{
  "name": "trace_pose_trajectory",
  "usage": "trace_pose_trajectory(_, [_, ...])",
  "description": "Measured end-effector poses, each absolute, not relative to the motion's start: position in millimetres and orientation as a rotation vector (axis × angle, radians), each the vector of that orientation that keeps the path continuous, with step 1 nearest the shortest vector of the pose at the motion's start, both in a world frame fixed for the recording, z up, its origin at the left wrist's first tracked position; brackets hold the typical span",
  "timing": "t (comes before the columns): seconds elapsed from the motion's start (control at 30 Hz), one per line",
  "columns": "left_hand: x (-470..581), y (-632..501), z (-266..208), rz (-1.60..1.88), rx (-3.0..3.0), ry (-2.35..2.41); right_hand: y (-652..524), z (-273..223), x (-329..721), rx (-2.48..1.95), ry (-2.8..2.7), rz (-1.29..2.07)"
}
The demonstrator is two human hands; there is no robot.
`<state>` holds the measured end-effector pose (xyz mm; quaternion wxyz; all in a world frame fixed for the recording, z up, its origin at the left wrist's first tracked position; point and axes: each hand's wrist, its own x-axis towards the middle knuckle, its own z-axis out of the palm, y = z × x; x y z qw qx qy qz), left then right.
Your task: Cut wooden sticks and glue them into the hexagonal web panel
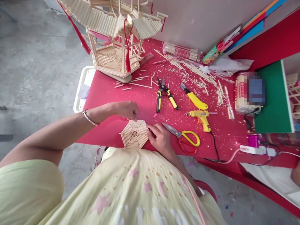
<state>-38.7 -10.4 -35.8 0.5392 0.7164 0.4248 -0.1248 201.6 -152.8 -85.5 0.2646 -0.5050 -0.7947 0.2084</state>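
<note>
Left hand (128, 110) curled, right hand (161, 137) touching stick hexagon (134, 138), grips unclear, opposite corners left-right

Hexagonal stick panel (131, 142) is pale wood, concentric strips split into wedges. Table (106, 90): red. Pavilion (103, 23): same pale wood, red tassels (127, 61). Pliers (159, 100): black/yellow handles. Knife (197, 100): yellow handle. Glue gun (203, 117): yellow, orange trigger. Scissors (179, 134): one yellow loop, one red. Shirt (138, 179): pale yellow, pink stars and moon. Board (273, 120): green. Floor (47, 56): mottled grey.
</note>
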Motion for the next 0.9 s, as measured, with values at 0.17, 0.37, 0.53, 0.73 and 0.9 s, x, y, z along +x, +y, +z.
trace_pose_trajectory(0.17, [-41,-10,-40,-0.293,1.741,0.988,-152,-83,201,-1.352,-2.139,0.555])
trace_pose_trajectory(0.37, [-40,-11,-39,-0.290,1.721,1.013,-152,-84,201,-1.364,-2.147,0.564])
trace_pose_trajectory(0.53, [-40,-11,-39,-0.298,1.710,1.015,-152,-83,200,-1.374,-2.149,0.552])
trace_pose_trajectory(0.73, [-44,-11,-29,-0.249,1.660,1.052,-154,-84,202,-1.355,-2.142,0.599])
trace_pose_trajectory(0.9, [-46,-15,-14,-0.176,1.525,1.065,-143,-66,201,-1.366,-2.108,0.465])
